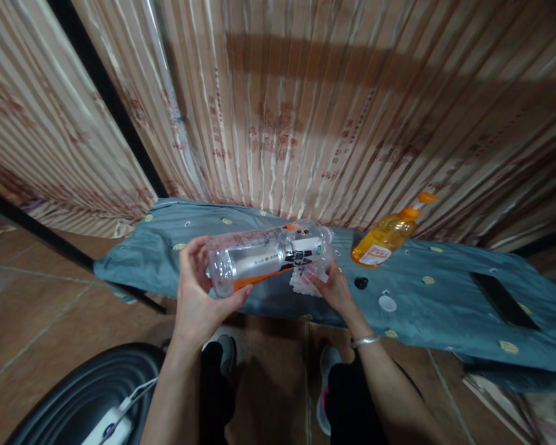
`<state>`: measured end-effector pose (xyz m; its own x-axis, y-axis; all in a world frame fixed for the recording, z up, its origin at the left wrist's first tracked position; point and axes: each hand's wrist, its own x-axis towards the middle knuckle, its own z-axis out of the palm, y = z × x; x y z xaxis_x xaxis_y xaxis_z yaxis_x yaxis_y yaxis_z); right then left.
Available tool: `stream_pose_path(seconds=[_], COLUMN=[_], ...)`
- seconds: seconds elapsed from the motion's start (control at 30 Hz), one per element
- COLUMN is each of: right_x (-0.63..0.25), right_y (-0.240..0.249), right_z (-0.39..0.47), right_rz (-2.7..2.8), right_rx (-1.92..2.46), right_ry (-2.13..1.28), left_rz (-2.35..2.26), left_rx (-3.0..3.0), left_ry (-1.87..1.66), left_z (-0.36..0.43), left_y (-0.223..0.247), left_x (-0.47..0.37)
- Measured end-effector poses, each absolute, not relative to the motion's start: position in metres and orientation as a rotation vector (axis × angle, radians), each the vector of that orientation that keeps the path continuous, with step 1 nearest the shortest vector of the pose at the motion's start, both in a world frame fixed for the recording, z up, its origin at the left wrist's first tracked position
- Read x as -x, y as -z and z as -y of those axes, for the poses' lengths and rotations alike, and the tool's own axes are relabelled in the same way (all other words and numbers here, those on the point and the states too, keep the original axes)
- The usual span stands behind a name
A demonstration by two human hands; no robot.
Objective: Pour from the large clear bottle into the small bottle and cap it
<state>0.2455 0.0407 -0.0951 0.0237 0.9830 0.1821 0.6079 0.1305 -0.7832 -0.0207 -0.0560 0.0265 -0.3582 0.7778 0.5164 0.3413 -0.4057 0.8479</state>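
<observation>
A clear plastic bottle [259, 256] with a silver, black and orange label lies nearly level above the bench, its base to the left. My left hand [199, 296] is closed around the base end, thumb along the lower side. Below the neck end, my right hand [337, 289] is closed on a crumpled white wad [308, 279] with pink print; whether it is tissue or thin plastic I cannot tell. The wad presses against the bottle's underside near the neck. Part of my right hand's fingers is hidden behind the wad and bottle.
On the cloth-covered bench [463, 334] stand or lie an orange pump bottle [380, 243], a small black cap [361, 282], a white disc [388, 303] and a dark phone-like slab [504, 300]. A curtain [278, 123] hangs behind. A black round stool [74, 383] holds a white power strip [111, 426].
</observation>
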Motion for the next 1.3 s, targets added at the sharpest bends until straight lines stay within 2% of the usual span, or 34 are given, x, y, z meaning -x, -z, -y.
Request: stream_pose_path(seconds=[1.3], right_x=[-0.2473], right_y=[0.0996], right_z=[-0.0431], right_rz=[1.674], right_rx=[1.491], right_ry=[-0.626], left_rz=[-1.476], left_rx=[-1.468], left_ry=[-1.808], left_z=[0.0609], left_y=[-0.0309], left_x=[0.0188])
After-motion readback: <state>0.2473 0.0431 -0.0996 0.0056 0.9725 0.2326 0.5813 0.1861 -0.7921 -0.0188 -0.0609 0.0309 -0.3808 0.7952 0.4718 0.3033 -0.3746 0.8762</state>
